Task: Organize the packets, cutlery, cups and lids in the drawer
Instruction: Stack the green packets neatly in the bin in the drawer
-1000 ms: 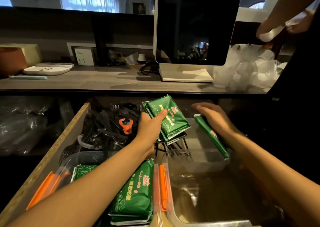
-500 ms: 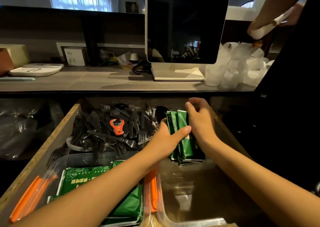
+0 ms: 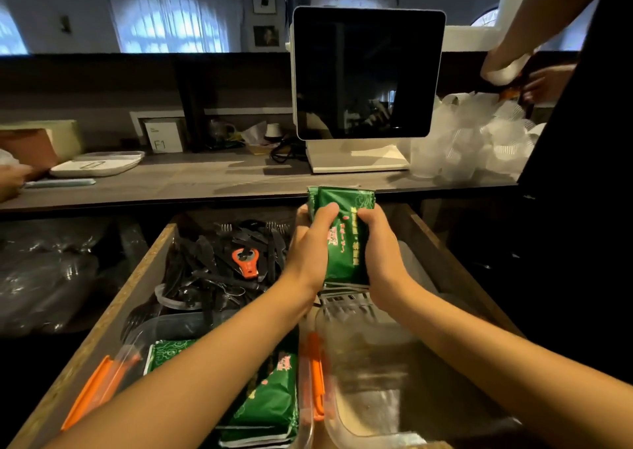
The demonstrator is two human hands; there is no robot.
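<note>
Green foil packets (image 3: 346, 239), flat, glossy: left hand (image 3: 313, 243) and right hand (image 3: 383, 253) grip the stack over the drawer (image 3: 130, 284); lower edges hidden.

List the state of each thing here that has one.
Drawer: open.
Green packets: held upright over the drawer, left hand and right hand gripping them.
Left tub: lidless, packets inside.
Right tub: lidless, no packets visible.
Screen: dark.

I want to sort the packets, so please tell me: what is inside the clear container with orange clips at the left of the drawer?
The clear container holds green packets, stacked. The left forearm covers the middle, so their number cannot be seen.
</note>
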